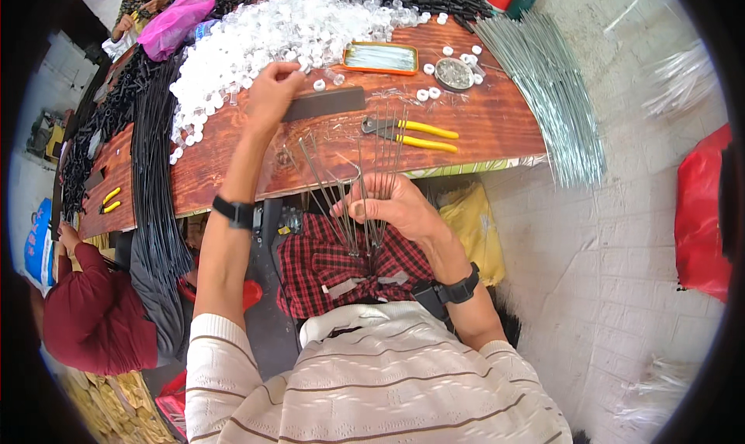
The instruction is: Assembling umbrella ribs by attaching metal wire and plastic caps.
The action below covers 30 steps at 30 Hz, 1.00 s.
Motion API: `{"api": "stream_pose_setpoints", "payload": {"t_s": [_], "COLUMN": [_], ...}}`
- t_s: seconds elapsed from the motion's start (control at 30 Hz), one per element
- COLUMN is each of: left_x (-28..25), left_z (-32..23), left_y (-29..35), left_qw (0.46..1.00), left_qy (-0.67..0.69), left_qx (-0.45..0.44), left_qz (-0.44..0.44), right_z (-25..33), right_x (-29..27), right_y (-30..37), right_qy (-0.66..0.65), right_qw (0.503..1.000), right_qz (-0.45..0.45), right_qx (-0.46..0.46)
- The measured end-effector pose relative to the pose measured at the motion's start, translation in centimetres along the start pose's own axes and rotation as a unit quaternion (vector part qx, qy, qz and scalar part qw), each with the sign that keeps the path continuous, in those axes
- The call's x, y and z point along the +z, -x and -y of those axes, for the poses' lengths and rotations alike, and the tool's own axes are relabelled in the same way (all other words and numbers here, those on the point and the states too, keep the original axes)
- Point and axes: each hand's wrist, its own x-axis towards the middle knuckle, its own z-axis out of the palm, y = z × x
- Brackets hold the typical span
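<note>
My right hand (400,203) is closed around a spread bunch of thin metal rods (386,153), held upright over my lap. The rods fan out above and below the fingers. My left hand (273,95) is at the near edge of a heap of small white and clear plastic caps (264,37). Its fingers are curled together, and whatever they may hold is hidden. Beside that hand lies a dark flat bar (324,103). Yellow-handled pliers (411,134) rest on the wooden table, just beyond the rods.
An orange-rimmed tray (380,70) of thin pins and a round tin (454,75) stand past the pliers. Long silvery wires (555,103) overhang the table's right end; black rods (155,149) hang off the left. A co-worker in a maroon top (101,312) sits at left.
</note>
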Motion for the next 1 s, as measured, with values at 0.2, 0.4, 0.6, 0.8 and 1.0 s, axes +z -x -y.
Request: {"api": "stream_pose_setpoints", "payload": {"t_s": [0.2,0.4,0.6,0.8,1.0], "left_x": [-4.0,-5.9,-5.5,-5.4,-5.3], "left_z": [-6.0,-5.4,-5.8,-5.1,-6.2], "left_y": [10.0,14.6,16.1,16.6,16.6], "left_qw": [0.902,0.824,0.842,0.841,0.892], "left_qy": [0.334,0.444,0.439,0.44,0.351], "left_qx": [-0.192,-0.258,-0.221,-0.228,-0.209], "left_qz": [0.194,0.241,0.223,0.218,0.193], "right_z": [-0.6,-1.0,-1.0,-1.3,-1.0], "right_x": [0.1,2.2,2.5,2.9,2.8], "right_y": [-0.1,-0.8,-1.0,-1.4,-1.5], "right_qy": [0.034,0.03,0.069,0.05,0.038], "right_qw": [0.999,0.996,0.996,0.998,0.998], "right_qz": [0.019,0.089,0.062,0.044,0.039], "right_qx": [-0.022,0.007,-0.001,0.003,0.011]}}
